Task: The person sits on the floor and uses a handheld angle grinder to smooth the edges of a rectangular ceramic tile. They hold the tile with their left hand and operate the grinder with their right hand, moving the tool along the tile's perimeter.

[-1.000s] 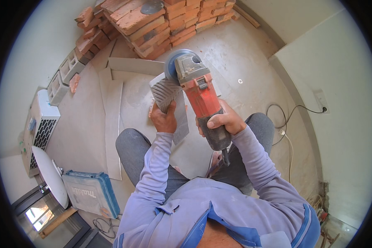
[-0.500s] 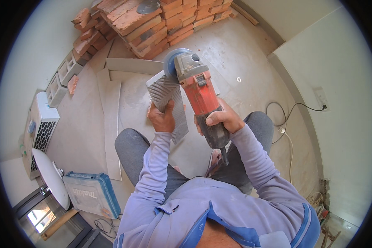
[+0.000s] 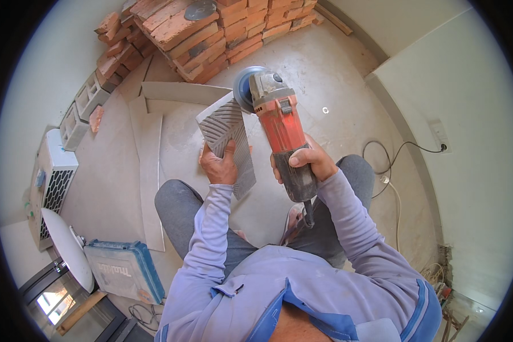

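Note:
My right hand [image 3: 306, 159] is wrapped round the black rear body of a red angle grinder [image 3: 282, 128]. Its round blue-grey disc [image 3: 243, 89] sits at the far end, beside the upper right edge of a grey tile piece [image 3: 225, 122]. Whether disc and tile touch, I cannot tell. Ridged lines cover the face of the tile that shows. My left hand [image 3: 221, 165] grips this tile by its left side, thumb over the ridged face. Both things are held up above the floor, between my bent knees.
Stacked red bricks [image 3: 194, 43] stand at the far side, a dark disc [image 3: 200, 9] on top. Long grey tile strips [image 3: 151, 171] lie on the floor to the left. Hollow blocks [image 3: 91, 97] and a blue tool case [image 3: 125, 271] are also left. A black cord [image 3: 407, 145] runs to the right wall.
The grinder's disc has shifted slightly right, away from the tile's top, and a little more of the tile's upper edge shows. Both hands keep their holds.

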{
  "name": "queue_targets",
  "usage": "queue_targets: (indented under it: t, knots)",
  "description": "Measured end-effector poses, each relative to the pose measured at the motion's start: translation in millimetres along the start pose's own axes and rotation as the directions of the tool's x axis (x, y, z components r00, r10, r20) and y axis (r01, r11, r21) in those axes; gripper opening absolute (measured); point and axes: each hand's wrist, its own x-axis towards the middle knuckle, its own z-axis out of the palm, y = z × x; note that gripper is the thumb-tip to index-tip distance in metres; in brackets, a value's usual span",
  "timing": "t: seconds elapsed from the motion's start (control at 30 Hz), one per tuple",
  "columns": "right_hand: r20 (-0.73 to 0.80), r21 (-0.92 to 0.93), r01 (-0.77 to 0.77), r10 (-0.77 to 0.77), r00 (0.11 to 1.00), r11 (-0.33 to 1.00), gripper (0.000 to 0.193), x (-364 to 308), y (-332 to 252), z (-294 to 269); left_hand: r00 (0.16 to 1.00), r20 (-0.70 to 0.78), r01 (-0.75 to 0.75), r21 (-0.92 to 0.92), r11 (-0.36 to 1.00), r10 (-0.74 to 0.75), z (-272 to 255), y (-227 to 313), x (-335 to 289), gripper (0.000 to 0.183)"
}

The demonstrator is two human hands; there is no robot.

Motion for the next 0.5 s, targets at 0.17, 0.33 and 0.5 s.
queue_targets:
  t: [0.17, 0.33, 0.5]
  knots:
    - [-0.034, 0.056, 0.011, -0.009, 0.999, 0.998, 0.058, -4, 0, 3, 1.0, 0.019, 0.014, 0.018, 1.0, -0.015, 2, 9, -1, 0.036]
    - [-0.046, 0.055, 0.002, 0.0, 0.999, 0.998, 0.059, -6, -3, 2, 1.0, 0.016, 0.016, 0.027, 0.999, -0.017, 3, 10, -4, 0.036]
    - [-0.01, 0.053, 0.011, -0.01, 1.0, 0.999, 0.059, -5, 0, 1, 1.0, 0.027, 0.013, 0.006, 1.0, -0.013, 3, 12, -4, 0.035]
